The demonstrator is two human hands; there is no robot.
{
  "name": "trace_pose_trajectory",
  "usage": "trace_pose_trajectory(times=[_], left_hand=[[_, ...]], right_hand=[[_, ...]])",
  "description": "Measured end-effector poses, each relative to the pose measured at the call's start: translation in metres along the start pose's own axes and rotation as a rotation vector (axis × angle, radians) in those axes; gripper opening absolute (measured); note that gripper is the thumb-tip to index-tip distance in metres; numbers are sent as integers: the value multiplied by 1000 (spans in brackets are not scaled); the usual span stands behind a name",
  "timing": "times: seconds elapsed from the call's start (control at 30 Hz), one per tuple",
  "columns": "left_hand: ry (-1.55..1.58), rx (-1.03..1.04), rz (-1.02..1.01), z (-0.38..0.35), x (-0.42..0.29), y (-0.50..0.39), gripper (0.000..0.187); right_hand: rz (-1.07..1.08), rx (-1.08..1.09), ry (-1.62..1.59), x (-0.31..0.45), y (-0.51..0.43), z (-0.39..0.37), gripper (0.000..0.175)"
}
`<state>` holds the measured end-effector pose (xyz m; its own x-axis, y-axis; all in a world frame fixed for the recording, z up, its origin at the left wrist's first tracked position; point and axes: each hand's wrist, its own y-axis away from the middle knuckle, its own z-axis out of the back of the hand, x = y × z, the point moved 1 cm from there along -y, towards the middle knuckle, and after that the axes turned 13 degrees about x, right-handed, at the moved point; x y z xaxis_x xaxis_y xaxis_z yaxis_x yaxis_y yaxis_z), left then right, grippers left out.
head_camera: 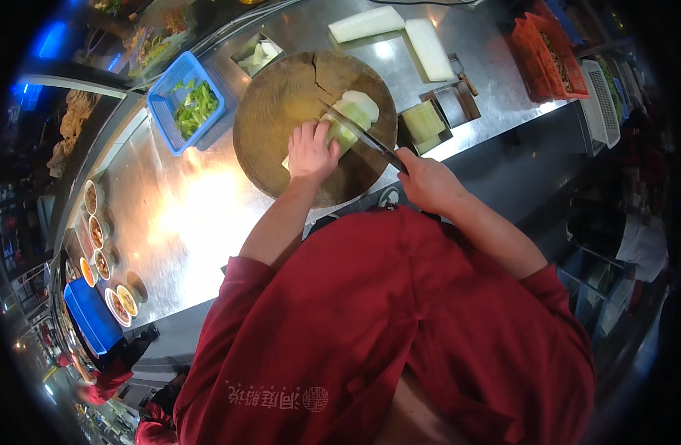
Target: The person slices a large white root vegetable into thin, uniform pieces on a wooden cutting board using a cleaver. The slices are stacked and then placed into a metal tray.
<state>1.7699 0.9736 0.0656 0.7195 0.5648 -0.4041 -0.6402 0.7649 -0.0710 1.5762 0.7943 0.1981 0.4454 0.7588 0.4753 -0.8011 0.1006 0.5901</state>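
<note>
A round wooden chopping block [268, 133] with a crack at its far edge stands before me on the metal counter. Across it lies a pale green block of peeled melon or gourd [345, 139]. My left hand [314, 153] rests on this piece and steadies it, fingers bent near the blade. In my right hand [429, 181] is the handle of a kitchen knife [368, 138], seen nearly edge-on. The blade crosses the pale green piece just right of my left fingers. Beyond the blade, cut slices [361, 105] lean together at the far right end.
Two long white blocks [429, 50] lie at the back. Right of the board, a metal container [446, 133] holds pale green pieces, beside another metal container [467, 103]. A blue basket [158, 114] holds chopped greens. Red baskets [532, 55] stand far right; several bowls [97, 232] line the left.
</note>
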Motion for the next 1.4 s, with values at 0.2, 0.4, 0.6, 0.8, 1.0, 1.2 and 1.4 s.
trace_pose_trajectory(times=[0.2, 0.4, 0.6, 0.8, 1.0, 1.2, 1.4], left_hand=[[-12, -7, 13, -4, 3, -1, 43], [-13, -11, 8, -4, 3, -2, 43], [15, -15, 9, -5, 5, -1, 44], [-2, 49, 23, -1, 5, -1, 45], [-54, 42, -7, -2, 5, 6, 45], [-52, 36, 8, -4, 4, 3, 45], [-41, 18, 30, -3, 6, 4, 44]], right_hand=[[47, -39, 31, 5, 1, -10, 27], [60, -36, 65, 5, 5, -12, 27], [-17, 29, 46, 9, -19, -19, 24], [-38, 91, 40, 2, -58, -32, 27], [129, -20, 19, -19, -92, 1, 46], [13, 5, 242, -16, -167, 0, 45], [89, -176, 70, -22, -121, -5, 46]])
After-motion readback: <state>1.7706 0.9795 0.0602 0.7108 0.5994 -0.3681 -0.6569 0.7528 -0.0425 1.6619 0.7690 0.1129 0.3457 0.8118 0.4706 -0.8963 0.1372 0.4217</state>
